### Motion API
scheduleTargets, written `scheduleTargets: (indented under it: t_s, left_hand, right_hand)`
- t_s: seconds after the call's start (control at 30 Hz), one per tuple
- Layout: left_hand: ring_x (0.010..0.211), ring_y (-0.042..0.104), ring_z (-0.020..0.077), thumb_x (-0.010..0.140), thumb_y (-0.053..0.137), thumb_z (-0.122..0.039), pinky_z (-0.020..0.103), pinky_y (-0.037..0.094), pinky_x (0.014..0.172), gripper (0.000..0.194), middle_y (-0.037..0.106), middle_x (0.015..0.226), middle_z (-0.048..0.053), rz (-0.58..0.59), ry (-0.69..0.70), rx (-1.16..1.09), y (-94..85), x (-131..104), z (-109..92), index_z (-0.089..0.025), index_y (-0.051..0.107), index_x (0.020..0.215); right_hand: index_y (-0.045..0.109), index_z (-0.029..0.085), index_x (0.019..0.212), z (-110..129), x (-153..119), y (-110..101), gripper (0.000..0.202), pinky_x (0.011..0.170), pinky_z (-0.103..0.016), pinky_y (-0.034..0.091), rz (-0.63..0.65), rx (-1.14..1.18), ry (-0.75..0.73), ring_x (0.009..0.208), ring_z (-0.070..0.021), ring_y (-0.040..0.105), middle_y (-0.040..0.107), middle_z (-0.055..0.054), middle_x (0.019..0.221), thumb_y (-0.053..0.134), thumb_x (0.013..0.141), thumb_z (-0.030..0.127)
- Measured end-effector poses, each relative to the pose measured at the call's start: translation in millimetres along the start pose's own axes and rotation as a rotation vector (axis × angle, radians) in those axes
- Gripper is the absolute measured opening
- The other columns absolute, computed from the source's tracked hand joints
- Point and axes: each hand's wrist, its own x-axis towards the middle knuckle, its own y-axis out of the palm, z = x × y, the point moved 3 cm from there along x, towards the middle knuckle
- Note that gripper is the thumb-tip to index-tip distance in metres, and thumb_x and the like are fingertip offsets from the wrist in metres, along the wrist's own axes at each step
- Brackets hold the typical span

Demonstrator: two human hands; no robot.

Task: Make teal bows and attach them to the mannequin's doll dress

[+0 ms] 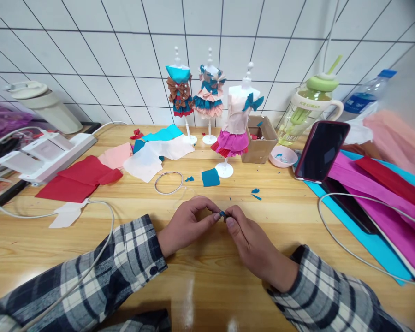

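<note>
One small blue scrap [222,213], held between left hand [191,223] and right hand [251,240], fingertips of each closed on it, neither hand nearer, long axis too small to tell

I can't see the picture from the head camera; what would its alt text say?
Two hands, left and right, pinch a small dark-blue scrap between their fingers above a wooden table. Behind them, three white mini dress forms wear ruffled paper-like outfits, with colourful sheets at both sides.
</note>
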Motion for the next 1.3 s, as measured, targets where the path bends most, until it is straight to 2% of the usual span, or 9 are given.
scheduleTargets:
  t_s: [0.77, 0.97, 1.07, 1.13, 1.2, 1.3]
  left_hand:
    - [0.087, 0.06, 0.0176, 0.082, 0.061, -0.026, 0.032, 0.047, 0.082, 0.011, 0.066, 0.089, 0.005, 0.011, 0.023, 0.045, 0.3, -0.7, -3.1, -0.016, 0.066, 0.085]
    - [0.085, 0.06, 0.0175, 0.083, 0.061, -0.026, 0.033, 0.048, 0.082, 0.011, 0.066, 0.086, 0.006, -0.006, 0.077, 0.066, -0.4, 1.8, -5.9, -0.017, 0.066, 0.084]
    - [0.093, 0.06, 0.0186, 0.084, 0.06, -0.025, 0.035, 0.047, 0.089, 0.009, 0.066, 0.094, 0.007, -0.046, 0.182, 0.073, -4.1, 1.9, -9.7, -0.018, 0.067, 0.086]
    - [0.103, 0.057, 0.02, 0.084, 0.061, -0.025, 0.038, 0.044, 0.096, 0.008, 0.065, 0.101, 0.007, -0.057, 0.304, 0.115, -7.3, -0.1, -15.0, -0.021, 0.068, 0.087]
    - [0.111, 0.053, 0.0221, 0.084, 0.063, -0.025, 0.041, 0.039, 0.101, 0.009, 0.063, 0.107, 0.007, -0.047, 0.437, 0.178, -10.0, -3.7, -20.9, -0.024, 0.07, 0.088]
    - [0.115, 0.049, 0.0244, 0.083, 0.062, -0.029, 0.043, 0.037, 0.103, 0.011, 0.063, 0.108, 0.006, -0.012, 0.576, 0.246, -11.8, -10.0, -26.2, -0.029, 0.073, 0.085]
  right_hand:
    - [0.039, 0.023, 0.088, -2.4, 2.6, -1.2, 0.021, 0.063, -0.029, 0.034, -0.005, -0.007, -0.015, 0.067, -0.0157, 0.047, 0.049, 0.002, 0.073, 0.027, 0.097, 0.038]
    - [0.038, 0.022, 0.082, -1.7, 1.6, -2.8, 0.023, 0.058, -0.027, 0.033, -0.044, 0.065, -0.022, 0.062, -0.0138, 0.043, 0.045, 0.003, 0.069, 0.028, 0.097, 0.037]
    - [0.04, 0.022, 0.085, -6.9, 3.9, -3.8, 0.028, 0.053, -0.025, 0.033, -0.096, 0.243, 0.027, 0.058, -0.012, 0.039, 0.041, 0.004, 0.066, 0.028, 0.096, 0.046]
    - [0.043, 0.022, 0.091, -11.9, 6.4, -3.4, 0.036, 0.045, -0.022, 0.028, -0.042, 0.453, 0.138, 0.05, -0.0096, 0.033, 0.036, 0.006, 0.062, 0.029, 0.094, 0.055]
    - [0.048, 0.021, 0.097, -14.0, 7.2, -2.0, 0.042, 0.038, -0.019, 0.019, 0.097, 0.647, 0.277, 0.043, -0.0069, 0.026, 0.032, 0.008, 0.057, 0.039, 0.088, 0.061]
    - [0.054, 0.019, 0.095, -9.2, 3.7, -1.7, 0.043, 0.035, -0.018, 0.008, 0.323, 0.856, 0.416, 0.039, -0.0031, 0.02, 0.043, 0.007, 0.06, 0.053, 0.082, 0.06]
